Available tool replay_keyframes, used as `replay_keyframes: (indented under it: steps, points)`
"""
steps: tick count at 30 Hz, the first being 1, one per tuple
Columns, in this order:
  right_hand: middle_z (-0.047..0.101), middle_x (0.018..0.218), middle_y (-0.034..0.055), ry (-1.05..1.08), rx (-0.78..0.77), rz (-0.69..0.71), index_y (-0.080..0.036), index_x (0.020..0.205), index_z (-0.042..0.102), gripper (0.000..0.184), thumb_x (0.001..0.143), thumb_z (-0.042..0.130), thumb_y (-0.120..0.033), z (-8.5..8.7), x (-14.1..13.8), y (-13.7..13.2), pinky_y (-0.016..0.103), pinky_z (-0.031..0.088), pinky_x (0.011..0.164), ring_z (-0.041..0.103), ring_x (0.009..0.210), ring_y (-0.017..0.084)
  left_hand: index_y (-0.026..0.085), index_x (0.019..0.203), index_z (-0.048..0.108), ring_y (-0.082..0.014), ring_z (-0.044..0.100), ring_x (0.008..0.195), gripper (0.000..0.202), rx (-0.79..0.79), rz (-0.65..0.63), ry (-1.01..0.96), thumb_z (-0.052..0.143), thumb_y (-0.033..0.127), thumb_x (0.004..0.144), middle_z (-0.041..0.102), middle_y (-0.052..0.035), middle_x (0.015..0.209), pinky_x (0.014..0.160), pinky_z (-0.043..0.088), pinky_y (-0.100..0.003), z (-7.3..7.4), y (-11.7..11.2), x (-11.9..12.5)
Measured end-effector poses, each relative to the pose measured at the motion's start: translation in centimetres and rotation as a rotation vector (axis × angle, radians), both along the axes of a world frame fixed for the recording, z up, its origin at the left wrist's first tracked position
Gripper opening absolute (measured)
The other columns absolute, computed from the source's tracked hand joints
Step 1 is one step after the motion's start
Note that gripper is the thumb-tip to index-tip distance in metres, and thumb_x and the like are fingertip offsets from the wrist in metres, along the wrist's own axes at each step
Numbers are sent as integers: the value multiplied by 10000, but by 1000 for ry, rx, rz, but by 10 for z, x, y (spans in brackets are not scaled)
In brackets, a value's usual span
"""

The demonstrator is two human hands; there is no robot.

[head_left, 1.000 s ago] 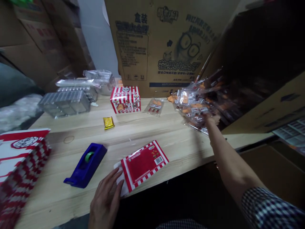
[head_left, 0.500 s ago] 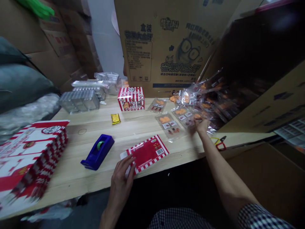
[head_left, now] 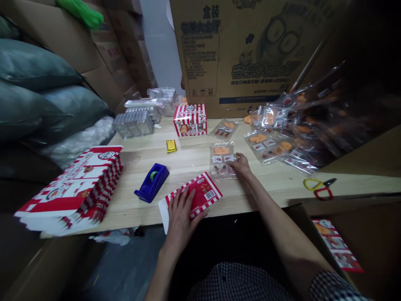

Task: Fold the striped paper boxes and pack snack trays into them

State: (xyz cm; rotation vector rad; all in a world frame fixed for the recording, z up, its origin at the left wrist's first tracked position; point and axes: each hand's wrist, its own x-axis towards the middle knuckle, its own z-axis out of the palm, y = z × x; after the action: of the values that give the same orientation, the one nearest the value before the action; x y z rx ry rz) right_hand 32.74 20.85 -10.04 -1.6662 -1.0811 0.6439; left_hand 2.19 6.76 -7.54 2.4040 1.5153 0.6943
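Note:
My left hand (head_left: 181, 209) lies flat, fingers spread, on a flattened red-and-white striped box (head_left: 200, 193) at the wooden table's (head_left: 188, 159) near edge. My right hand (head_left: 240, 164) touches the right edge of a clear plastic packet (head_left: 222, 160) holding orange pieces and small cards, which lies just behind the flat box. Its fingers curl against the packet, and I cannot see whether they grip it.
A blue tape dispenser (head_left: 152, 182), a small gold sachet (head_left: 171, 145), an assembled striped box (head_left: 190, 120), clear trays (head_left: 134, 122), a pile of similar packets (head_left: 282, 138), scissors (head_left: 319, 187) and a stack of flat striped boxes (head_left: 75, 188) surround them. A large carton (head_left: 244, 54) stands behind.
My right hand came down from the packet pile at the right and moved left with one packet to just behind the flat box. My left hand slid further onto the flat box.

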Motion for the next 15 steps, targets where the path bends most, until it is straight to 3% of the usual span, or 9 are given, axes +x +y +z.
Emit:
replay_keyframes:
  steps: [2,4,7,9,11,13,15]
  points:
    - [721,715,38,178,23,12,-168,963,652,497,601,790,-480,10,8,-9,396,589,644,701,664,244,203,1482,461,-429,310,1477,757,-30,-36,105,727,486,833,436,-180,1561,1131,313,-675,-11,6,-2]
    - [747,753,59,327,58,6,-187,898,661,421,617,775,-480,22,19,-27,414,604,664,720,686,256,228,1484,457,-421,294,1489,744,-41,-113,143,716,495,839,424,-167,1572,1144,301,-662,-17,13,4]
    - [781,908,57,464,135,-41,-223,939,666,392,634,794,-433,41,31,-64,425,618,765,747,804,257,252,1528,371,-411,264,1505,842,-37,-226,116,734,517,816,387,-167,1595,1161,282,-651,-13,22,25]
    - [780,984,44,525,178,-77,-236,974,663,402,639,818,-395,55,25,-89,409,620,806,752,841,241,237,1580,235,-431,180,1524,1041,6,-200,66,796,519,750,273,-202,1638,1169,245,-674,1,21,44]
    - [776,1008,31,611,209,-83,-244,1022,660,419,655,840,-339,69,1,-112,387,621,827,753,847,222,225,1602,143,-445,55,1537,1158,89,-154,26,838,484,712,139,-215,1670,1175,200,-703,21,16,61]
    - [770,1019,13,660,219,-7,-270,1094,645,411,725,822,-309,82,-36,-130,375,614,866,750,878,202,263,1599,167,-422,7,1543,1048,190,-155,6,806,387,778,142,-172,1679,1186,173,-714,42,9,71]
    - [752,1106,9,643,197,162,-314,1189,609,428,797,780,-315,97,-74,-143,406,597,925,737,959,202,306,1586,219,-368,104,1550,840,274,-157,-25,687,252,891,261,-126,1655,1207,198,-679,58,4,68]
